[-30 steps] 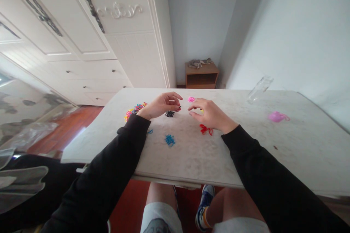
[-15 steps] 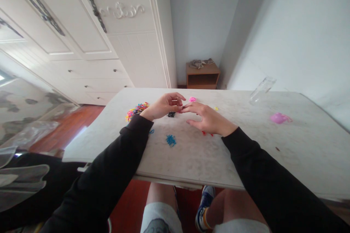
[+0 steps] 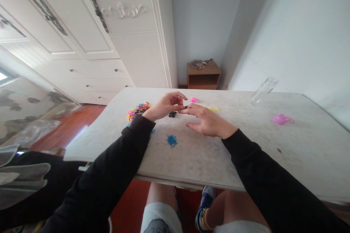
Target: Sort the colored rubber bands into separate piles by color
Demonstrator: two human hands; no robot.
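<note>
My left hand (image 3: 169, 106) is over the table with thumb and forefinger pinched together; a small black rubber band (image 3: 186, 107) shows at their tips. My right hand (image 3: 207, 119) meets it there, fingers stretched forward and thumb apart, fingertips touching the band. Just below the left hand lies a small pile of black rubber bands (image 3: 172, 114). Nearer me is a pile of blue bands (image 3: 172, 140). A mixed, many-coloured heap (image 3: 138, 110) sits by my left wrist. Pink bands (image 3: 193, 99) and yellow bands (image 3: 211, 109) lie beyond the right hand.
On the white table (image 3: 246, 160), a clear bottle or jar (image 3: 264, 91) leans at the far right, with a pink pouch-like object (image 3: 282, 119) nearer. A wooden nightstand (image 3: 203, 74) with cloth on it stands behind. A white wardrobe (image 3: 136, 54) rises at the left.
Both hands stay together, fingertips barely shifted. A black bit now shows clearly between them. Red bands seen under my right hand are now hidden, and more yellow shows; the view has shifted slightly.
</note>
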